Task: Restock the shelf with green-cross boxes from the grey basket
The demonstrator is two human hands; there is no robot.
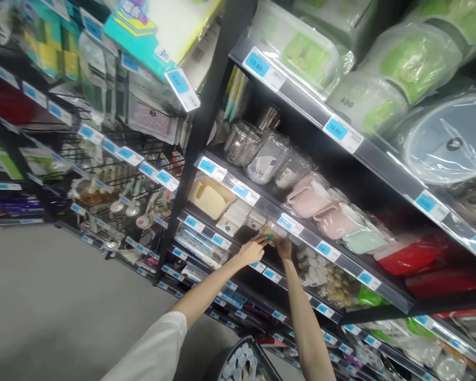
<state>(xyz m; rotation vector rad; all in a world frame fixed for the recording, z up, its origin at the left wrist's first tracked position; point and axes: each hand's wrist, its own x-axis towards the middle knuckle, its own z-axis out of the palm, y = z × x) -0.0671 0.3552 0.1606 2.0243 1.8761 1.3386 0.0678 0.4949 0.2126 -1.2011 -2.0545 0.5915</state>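
Observation:
A small beige packaged item (268,229) with a green mark sits at the front of a middle shelf, just under the shelf edge above. My left hand (252,252) reaches in from the left, its fingers closed on the item's near side by the green mark. My right hand (283,247) is at its right side, fingers bent around that edge and partly hidden in shadow. White packs with a green mark (232,217) stand in a row to the left, beside a cream plastic holder (211,197). To the right are bagged white pieces (313,269) and brown pieces (337,286).
Pink cups (310,193) in clear wrap and clear jars (241,143) fill the shelf above. Higher up are green-labelled containers (305,50). Hanging utensils (150,209) line the left rack. A dark bin of rolled items (241,362) stands below my arms on the grey floor (63,296).

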